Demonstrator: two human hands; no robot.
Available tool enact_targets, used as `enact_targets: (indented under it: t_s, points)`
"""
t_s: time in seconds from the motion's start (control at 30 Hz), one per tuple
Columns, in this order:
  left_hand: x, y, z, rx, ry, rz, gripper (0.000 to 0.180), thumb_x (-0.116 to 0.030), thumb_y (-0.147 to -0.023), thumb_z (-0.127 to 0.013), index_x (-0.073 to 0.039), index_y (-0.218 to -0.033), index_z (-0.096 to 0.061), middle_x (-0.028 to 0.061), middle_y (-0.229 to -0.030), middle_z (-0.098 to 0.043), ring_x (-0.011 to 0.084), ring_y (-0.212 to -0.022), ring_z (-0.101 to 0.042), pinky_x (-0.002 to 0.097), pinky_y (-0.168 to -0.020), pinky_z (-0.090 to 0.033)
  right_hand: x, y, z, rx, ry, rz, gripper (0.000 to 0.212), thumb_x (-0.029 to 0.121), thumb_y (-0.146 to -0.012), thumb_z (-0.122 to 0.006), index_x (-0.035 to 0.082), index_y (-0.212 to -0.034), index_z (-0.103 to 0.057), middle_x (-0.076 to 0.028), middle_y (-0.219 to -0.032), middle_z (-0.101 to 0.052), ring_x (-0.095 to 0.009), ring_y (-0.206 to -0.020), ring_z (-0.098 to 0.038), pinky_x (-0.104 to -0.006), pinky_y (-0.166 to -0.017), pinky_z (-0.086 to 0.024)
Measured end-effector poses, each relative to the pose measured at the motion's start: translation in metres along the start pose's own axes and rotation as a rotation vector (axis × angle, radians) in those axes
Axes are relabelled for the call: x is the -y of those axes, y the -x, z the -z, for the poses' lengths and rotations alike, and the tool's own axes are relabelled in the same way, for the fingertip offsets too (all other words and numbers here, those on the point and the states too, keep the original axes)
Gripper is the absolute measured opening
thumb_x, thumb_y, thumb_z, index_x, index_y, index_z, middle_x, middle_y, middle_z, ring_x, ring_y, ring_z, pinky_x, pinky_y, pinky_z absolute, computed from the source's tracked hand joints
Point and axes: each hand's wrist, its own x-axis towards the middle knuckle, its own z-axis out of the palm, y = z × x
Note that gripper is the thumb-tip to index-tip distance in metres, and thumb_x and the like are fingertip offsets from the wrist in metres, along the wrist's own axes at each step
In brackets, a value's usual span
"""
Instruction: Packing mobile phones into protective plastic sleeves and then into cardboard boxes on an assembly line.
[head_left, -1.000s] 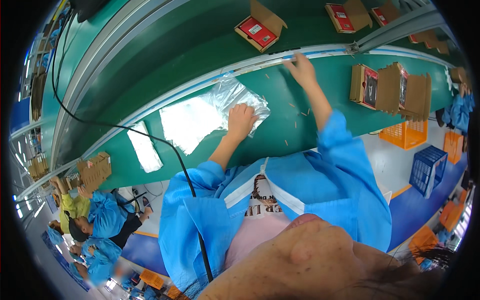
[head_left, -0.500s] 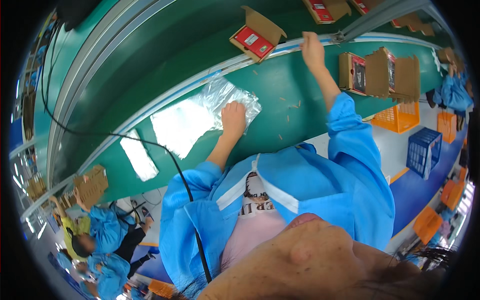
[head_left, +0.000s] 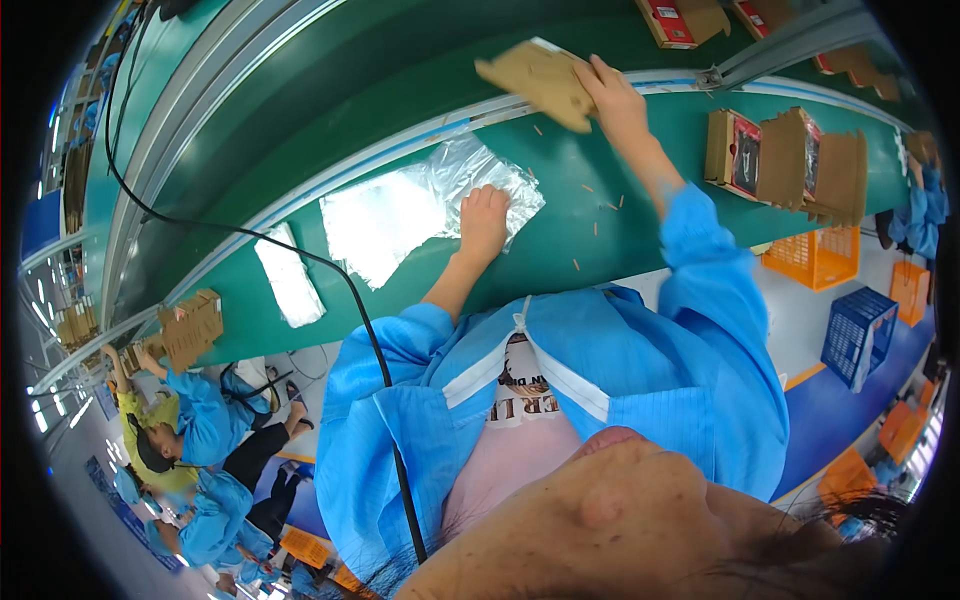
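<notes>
1. Box (head_left: pixel 540 80): flat brown cardboard, at 12 o'clock over the belt's (head_left: pixel 300 120) near edge.
2. Right hand (head_left: pixel 612 98): grasping the box's right edge.
3. Left hand (head_left: pixel 485 222): fingers curled, pressing clear bags (head_left: pixel 410 205) on the bench (head_left: pixel 640 230), at 10 o'clock.

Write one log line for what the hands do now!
left hand: resting on clear plastic bags | right hand: holding brown cardboard box | green bench
</notes>
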Motion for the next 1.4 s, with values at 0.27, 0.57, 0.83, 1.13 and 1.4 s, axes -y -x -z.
enact_targets:
  t_s: [0.27,0.57,0.83,1.13,1.4]
  points:
    - [0.000,-0.005,-0.002,-0.019,-0.029,0.005,0.007,-0.009,-0.077,-0.053,-0.009,-0.084,-0.056,0.0072,-0.082,-0.051,0.0263,-0.078,-0.050,0.0395,-0.067,-0.037,0.017,0.071,0.080,0.218,0.229,0.227,0.049,0.012,-0.078,-0.056,0.026,-0.125,-0.054,-0.008,-0.140,-0.042,-0.030,-0.121,-0.047,-0.0434,-0.094,-0.040]
    - [0.000,-0.006,0.006,0.047,0.027,0.019,0.011,-0.015,-0.080,-0.061,-0.007,-0.086,-0.056,0.0090,-0.083,-0.053,0.0292,-0.080,-0.051,0.0416,-0.069,-0.039,-0.050,0.121,0.097,1.049,0.237,-0.696,0.050,0.046,-0.091,-0.048,0.001,-0.110,-0.058,-0.022,-0.094,-0.065,-0.037,-0.093,-0.061,-0.0479,-0.077,-0.049]
    - [-0.015,0.002,0.005,0.071,0.061,0.012,0.018,-0.015,-0.078,-0.064,-0.004,-0.088,-0.054,0.0132,-0.085,-0.054,0.0322,-0.082,-0.052,0.0421,-0.070,-0.041,0.060,0.070,-0.004,0.499,0.202,-0.266,0.077,0.037,-0.071,-0.072,0.023,-0.138,-0.036,-0.023,-0.129,-0.043,-0.041,-0.104,-0.053,-0.0480,-0.081,-0.048]
    - [0.003,0.008,0.009,0.006,0.196,0.091,0.005,-0.009,-0.081,-0.057,-0.005,-0.082,-0.055,0.0141,-0.080,-0.055,0.0334,-0.079,-0.053,0.0433,-0.069,-0.043,0.034,0.099,0.046,0.249,-1.034,-1.036,0.035,0.025,-0.081,-0.069,0.005,-0.107,-0.056,-0.011,-0.082,-0.063,-0.018,-0.077,-0.063,-0.0282,-0.068,-0.051]
    - [0.018,-0.001,0.008,0.160,0.384,0.379,0.012,-0.013,-0.085,-0.055,-0.002,-0.088,-0.058,0.0200,-0.081,-0.061,0.0382,-0.079,-0.059,0.0443,-0.069,-0.046,0.115,0.124,0.028,-0.213,-1.726,-1.072,0.027,0.022,-0.096,-0.053,0.004,-0.115,-0.052,-0.005,-0.101,-0.061,-0.014,-0.089,-0.058,-0.0290,-0.076,-0.050]
